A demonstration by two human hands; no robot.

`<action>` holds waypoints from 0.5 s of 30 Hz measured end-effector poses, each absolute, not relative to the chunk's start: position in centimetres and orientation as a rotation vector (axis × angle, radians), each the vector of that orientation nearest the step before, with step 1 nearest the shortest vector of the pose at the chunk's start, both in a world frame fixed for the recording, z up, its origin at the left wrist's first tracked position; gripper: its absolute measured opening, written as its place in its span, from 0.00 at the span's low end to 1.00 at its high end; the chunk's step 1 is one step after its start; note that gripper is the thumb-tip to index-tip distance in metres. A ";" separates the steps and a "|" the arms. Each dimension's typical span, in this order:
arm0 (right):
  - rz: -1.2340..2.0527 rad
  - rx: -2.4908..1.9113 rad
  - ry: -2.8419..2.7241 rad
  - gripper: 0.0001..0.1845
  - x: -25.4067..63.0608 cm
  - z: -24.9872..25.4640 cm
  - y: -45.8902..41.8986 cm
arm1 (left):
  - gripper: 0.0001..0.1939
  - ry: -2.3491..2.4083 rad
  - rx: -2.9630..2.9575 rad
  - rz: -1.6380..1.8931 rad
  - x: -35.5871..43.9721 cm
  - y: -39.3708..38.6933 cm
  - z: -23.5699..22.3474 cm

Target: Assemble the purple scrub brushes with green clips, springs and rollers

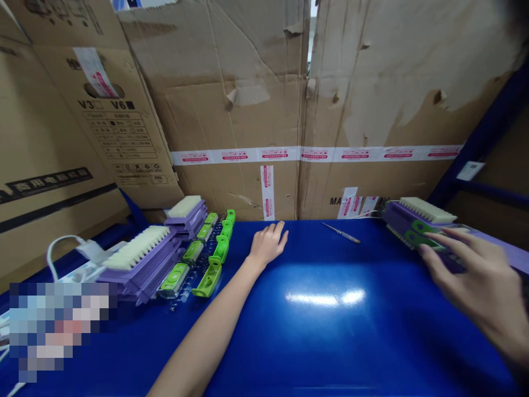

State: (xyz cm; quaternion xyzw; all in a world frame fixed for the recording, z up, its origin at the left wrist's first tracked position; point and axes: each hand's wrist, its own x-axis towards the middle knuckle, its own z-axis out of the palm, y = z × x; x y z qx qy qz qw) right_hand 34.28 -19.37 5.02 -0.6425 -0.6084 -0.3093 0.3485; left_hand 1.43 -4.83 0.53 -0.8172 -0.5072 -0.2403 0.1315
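Observation:
My left hand (268,243) lies palm down on the blue tabletop, fingers loosely extended and holding nothing. At the right, my right hand (481,275) reaches to a purple brush unit (397,218) with cream bristles and green end pieces (421,229). Its fingers are stretched out and apart at the unit's near end; whether they touch it I cannot tell. A slim screwdriver (342,232) with a clear handle lies between my hands. Left of my left hand stand a row of bright green caps (208,278) and a row of clear-sided green pieces (174,279).
More purple brush units (142,264) are stacked at the left. Small shiny parts (187,282) lie between the green rows. A white plug and cable (91,249) sit by a power strip at the far left. Cardboard (239,116) walls the back; a blue post (481,118) stands right.

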 end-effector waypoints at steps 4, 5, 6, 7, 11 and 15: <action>-0.604 -1.533 -1.825 0.18 31.6 3.9 -16.1 | 0.20 -1.551 -2.312 -0.721 1.5 -4.7 2.2; -0.532 -1.527 -1.884 0.18 31.2 3.5 -15.2 | 0.20 -1.594 -2.290 -0.717 1.5 -4.7 2.7; -0.450 -1.536 -1.953 0.19 30.9 3.0 -14.4 | 0.19 -1.633 -2.272 -0.708 1.4 -4.6 3.2; -0.378 -1.544 -2.014 0.19 30.5 2.4 -13.5 | 0.19 -1.665 -2.255 -0.694 1.2 -4.4 3.7; -0.126 -1.515 -2.210 0.19 28.5 0.5 -10.5 | 0.16 -1.732 -2.172 -0.621 0.0 -3.7 5.8; -0.023 -1.440 -2.250 0.20 25.7 -0.5 -9.0 | 0.17 -1.776 -2.067 -0.595 -2.2 -2.9 7.9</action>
